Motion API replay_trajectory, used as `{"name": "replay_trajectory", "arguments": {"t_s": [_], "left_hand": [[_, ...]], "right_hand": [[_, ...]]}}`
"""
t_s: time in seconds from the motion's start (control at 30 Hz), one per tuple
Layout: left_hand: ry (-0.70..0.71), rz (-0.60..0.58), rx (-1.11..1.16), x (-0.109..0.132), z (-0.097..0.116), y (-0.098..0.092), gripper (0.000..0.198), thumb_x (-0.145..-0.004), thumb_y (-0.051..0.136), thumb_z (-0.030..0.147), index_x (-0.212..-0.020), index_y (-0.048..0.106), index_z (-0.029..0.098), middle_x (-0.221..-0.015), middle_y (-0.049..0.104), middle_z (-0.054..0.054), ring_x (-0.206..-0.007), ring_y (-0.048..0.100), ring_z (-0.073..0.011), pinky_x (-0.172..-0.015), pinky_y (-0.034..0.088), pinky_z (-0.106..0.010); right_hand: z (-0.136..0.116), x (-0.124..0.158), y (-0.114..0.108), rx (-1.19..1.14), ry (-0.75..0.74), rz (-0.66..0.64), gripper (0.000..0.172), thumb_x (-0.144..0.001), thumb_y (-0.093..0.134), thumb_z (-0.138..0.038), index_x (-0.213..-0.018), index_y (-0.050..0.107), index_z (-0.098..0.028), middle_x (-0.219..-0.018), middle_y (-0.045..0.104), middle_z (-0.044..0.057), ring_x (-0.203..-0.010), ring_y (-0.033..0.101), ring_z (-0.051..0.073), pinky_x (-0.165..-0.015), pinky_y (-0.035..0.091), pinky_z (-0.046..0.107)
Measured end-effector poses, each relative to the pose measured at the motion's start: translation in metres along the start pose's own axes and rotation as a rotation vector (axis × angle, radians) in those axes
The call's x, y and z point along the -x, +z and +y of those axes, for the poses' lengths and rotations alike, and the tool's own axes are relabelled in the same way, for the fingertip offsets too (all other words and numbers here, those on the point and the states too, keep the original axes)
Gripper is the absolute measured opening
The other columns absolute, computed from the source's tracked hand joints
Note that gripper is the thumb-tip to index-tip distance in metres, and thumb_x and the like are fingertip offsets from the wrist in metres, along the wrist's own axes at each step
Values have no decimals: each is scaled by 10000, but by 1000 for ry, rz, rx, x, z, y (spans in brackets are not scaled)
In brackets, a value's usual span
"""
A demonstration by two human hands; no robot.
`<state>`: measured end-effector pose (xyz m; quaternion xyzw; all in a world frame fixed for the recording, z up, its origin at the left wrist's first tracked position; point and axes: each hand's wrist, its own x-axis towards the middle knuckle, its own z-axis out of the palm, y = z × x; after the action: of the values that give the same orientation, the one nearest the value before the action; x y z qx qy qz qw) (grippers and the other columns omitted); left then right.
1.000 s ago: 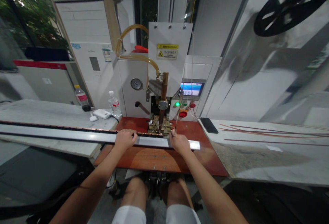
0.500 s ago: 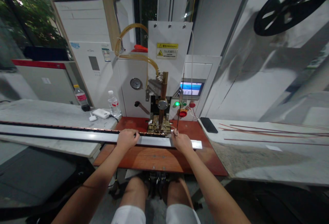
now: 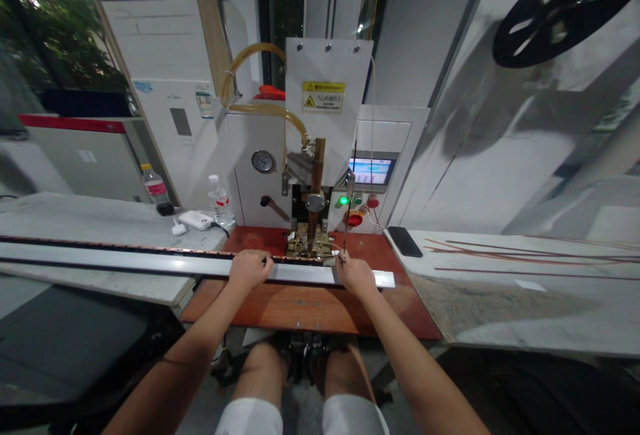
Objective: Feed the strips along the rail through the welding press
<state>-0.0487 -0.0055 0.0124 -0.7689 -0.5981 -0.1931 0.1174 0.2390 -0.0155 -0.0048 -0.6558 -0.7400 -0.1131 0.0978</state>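
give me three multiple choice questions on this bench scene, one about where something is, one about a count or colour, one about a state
1. Where does the dark phone lie?
A. on the red-brown table right of the machine
B. beside the water bottles
C. on the person's lap

2. How many plastic bottles stand on the left bench?
A. one
B. two
C. four

3. What is the left hand doing?
A. hanging in the air
B. resting on the long metal bar
C. pressing the red button

Answers:
1. A: the phone lies at the right rear corner of the table, right of the machine.
2. B: one bottle with a red label and one clear bottle are in view.
3. B: the left hand lies on the metal bar, while the right hand pinches a thin upright rod at the bar's right end.
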Motion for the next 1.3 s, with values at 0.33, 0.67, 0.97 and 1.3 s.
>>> {"name": "replay_trajectory", "arguments": {"t_s": [0.33,0.67,0.97,1.3], "left_hand": [[10,4,-4,-1,2,1,389,-842,356,339,-833,722,206,-828,714,-74,-778,630,-207,-728,420,-302],[-34,-62,35,-2,6,1,420,-850,333,362,-826,720,201,-886,709,-95,-831,621,-222,-776,416,-324],[-12,-56,-1,-5,10,5,427,-858,328,374,-786,717,212,-842,709,-81,-796,628,-208,-751,420,-303],[-34,-88,3,-6,13,3,432,-856,322,384,-812,715,210,-869,708,-82,-819,624,-212,-746,416,-301]], "right_hand": [[2,1,-1,-2,19,0,353,-958,245,-358,-1135,470,-151,-751,682,74,-663,653,190,-605,398,250],[5,2,-6,-16,42,-27,318,-960,244,-367,-1062,465,-162,-759,679,79,-668,644,188,-588,366,244],[10,1,-7,3,54,-40,281,-960,257,-371,-1030,441,-170,-745,674,81,-653,639,188,-583,351,245],[13,1,-8,-3,56,-25,276,-957,251,-373,-1001,440,-177,-718,665,73,-629,627,188,-564,325,248]]}}
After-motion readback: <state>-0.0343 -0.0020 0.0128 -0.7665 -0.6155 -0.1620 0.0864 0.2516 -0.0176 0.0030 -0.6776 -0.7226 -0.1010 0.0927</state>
